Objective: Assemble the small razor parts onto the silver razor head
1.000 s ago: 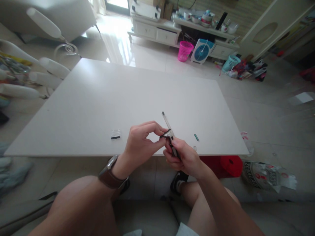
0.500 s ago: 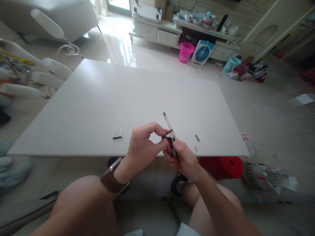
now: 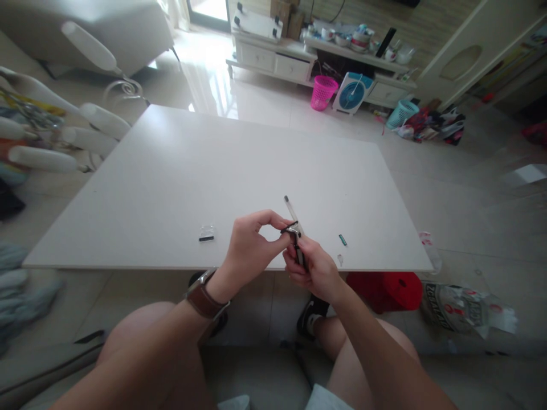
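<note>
The pink basket (image 3: 323,91) stands on the floor beyond the table, beside a white and blue fan (image 3: 352,94); what lies inside it cannot be made out; the teal basket (image 3: 401,111) farther right sits against a heap of coloured clutter, its contents equally unclear; a red tub (image 3: 387,287) lies under the table's near right corner, and a printed plastic bag (image 3: 465,310) sprawls crumpled on the floor just right of it. The left hand (image 3: 252,245), a brown-strapped watch (image 3: 205,296) on its wrist, is closed in a pinch, thumb and forefinger nipping the metal-clipped top of a slim dark tool (image 3: 294,232); the right hand (image 3: 314,267) is wrapped around the tool's lower barrel, fingers curled tight; the tool hangs in the air over the near edge of the table, between the two hands, and a thin clear rod (image 3: 290,209) with a dark tip reaches from its top out over the tabletop. The white table (image 3: 213,165) bears a small clear piece with a black edge (image 3: 206,233) left of the hands, a tiny green piece (image 3: 341,240) to their right, and a small clear bit (image 3: 340,259) near the edge; white chairs (image 3: 85,134) crowd the left side; a low white cabinet (image 3: 273,57) along the far wall carries cups and bowls (image 3: 354,37); the pale floor shines with window light; bare knees and a black shoe (image 3: 311,316) show below.
</note>
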A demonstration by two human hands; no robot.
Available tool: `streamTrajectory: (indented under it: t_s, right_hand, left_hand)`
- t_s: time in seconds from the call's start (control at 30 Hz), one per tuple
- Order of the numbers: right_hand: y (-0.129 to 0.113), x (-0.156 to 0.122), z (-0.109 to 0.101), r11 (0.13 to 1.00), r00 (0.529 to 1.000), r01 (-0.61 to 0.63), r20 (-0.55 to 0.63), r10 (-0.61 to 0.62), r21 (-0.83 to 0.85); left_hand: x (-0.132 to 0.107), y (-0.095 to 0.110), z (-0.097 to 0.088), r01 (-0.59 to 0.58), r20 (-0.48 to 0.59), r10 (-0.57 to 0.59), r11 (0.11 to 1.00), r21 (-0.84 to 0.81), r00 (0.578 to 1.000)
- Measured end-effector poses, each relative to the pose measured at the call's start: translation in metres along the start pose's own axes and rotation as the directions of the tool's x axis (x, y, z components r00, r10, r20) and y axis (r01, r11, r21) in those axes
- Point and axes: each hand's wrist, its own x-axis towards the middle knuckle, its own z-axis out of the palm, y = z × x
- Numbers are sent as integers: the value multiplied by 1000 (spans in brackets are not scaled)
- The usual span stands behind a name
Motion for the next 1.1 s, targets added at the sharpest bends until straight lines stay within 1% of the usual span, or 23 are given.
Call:
streamTrajectory:
  t_s: [0.2,0.37,0.6,0.77,0.93,1.0,1.1]
  right_hand:
    - [-9,5,-1,980,993,-122,10,122,158]
    - [-10,5,-3,972,990,-140,-2,143,188]
    - [-10,7,-2,981,989,-133,-48,141,140]
    - [-11,6,-1,984,989,-136,-44,142,113]
    - [-11,6,-1,985,990,-135,-38,139,103]
    - [-9,6,-2,990,993,-113,-37,117,78]
    - [-2,6,-4,999,997,3,-73,-7,-52]
  left_hand:
    - [4,-7,6,11,3,-11,1000,7,1000]
    - [6,-9,7,46,8,-46,999,8,999]
    - [6,-12,6,95,8,-95,995,-38,995]
    - [7,-11,6,131,21,-130,987,-96,991]
    - [8,-10,6,127,18,-126,987,-101,992]
    - [7,-9,6,119,7,-119,987,-106,993]
    - [6,-8,7,93,-13,-95,987,-131,995]
